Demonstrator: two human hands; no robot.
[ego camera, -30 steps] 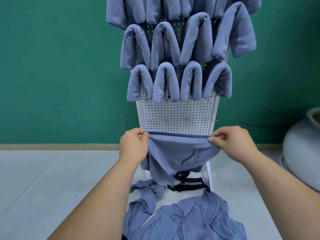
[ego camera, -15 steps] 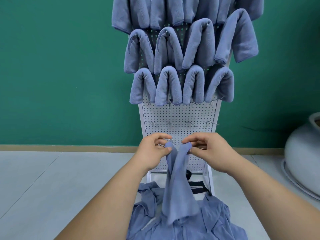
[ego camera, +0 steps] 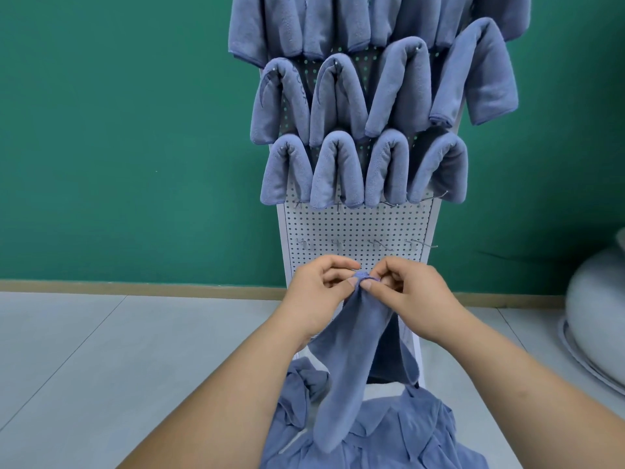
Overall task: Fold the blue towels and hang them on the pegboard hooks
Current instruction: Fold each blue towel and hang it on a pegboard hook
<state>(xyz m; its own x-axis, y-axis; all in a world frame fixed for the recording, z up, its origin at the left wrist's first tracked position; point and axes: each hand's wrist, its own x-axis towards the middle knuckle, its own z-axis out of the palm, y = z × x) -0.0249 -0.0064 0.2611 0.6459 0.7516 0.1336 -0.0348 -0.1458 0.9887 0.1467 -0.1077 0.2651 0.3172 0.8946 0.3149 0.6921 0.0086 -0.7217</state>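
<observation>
Towel [ego camera: 351,350]: left hand [ego camera: 318,296] and right hand [ego camera: 412,296] pinch its top.
Floor [ego camera: 101,350]: pale tiles.
Wall [ego camera: 118,130]: green, behind pegboard [ego camera: 358,228].

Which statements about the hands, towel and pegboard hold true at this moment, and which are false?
1. The left hand and right hand both pinch the top of one blue towel. True.
2. That towel hangs on a hook. False: it is held in front of the pegboard, on no hook.
3. The lowest row of hooks is bare. True.
4. No towels lie on the floor. False: a towel pile lies below the hands.
</observation>
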